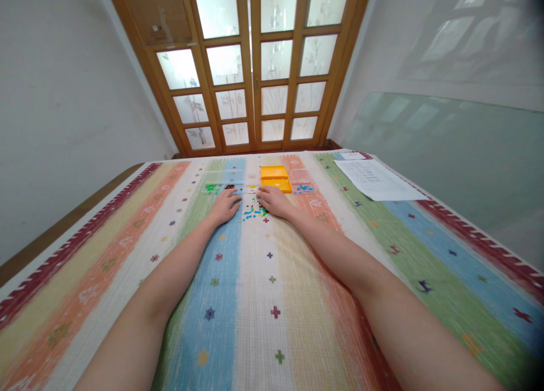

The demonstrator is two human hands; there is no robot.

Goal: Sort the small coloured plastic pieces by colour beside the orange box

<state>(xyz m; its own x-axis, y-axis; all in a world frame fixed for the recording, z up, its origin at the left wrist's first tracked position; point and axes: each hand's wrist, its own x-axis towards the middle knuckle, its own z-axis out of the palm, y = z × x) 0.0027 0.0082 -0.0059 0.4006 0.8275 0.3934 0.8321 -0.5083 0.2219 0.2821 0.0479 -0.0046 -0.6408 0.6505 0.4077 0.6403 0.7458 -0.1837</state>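
Note:
My left hand [225, 206] rests on the cloth with its fingers apart, beside the near side of the clear compartment boxes. My right hand [275, 202] lies at the right edge of a loose pile of tiny pieces [254, 213] in blue, green and dark colours; its fingers are loosely spread and nothing shows in them. Beyond my hands, clear boxes hold green pieces [212, 188], dark brown pieces [230, 186], yellow pieces [252, 187] and, on the right, blue pieces [304, 188]. An orange box [276, 173] with its lid up stands behind my right hand, a few pale pieces inside.
A striped, patterned cloth [255, 300] covers the table. Printed paper sheets [374, 179] lie at the far right. A glass panel [450, 158] leans along the right wall, and wooden glazed doors [254, 85] stand beyond the table.

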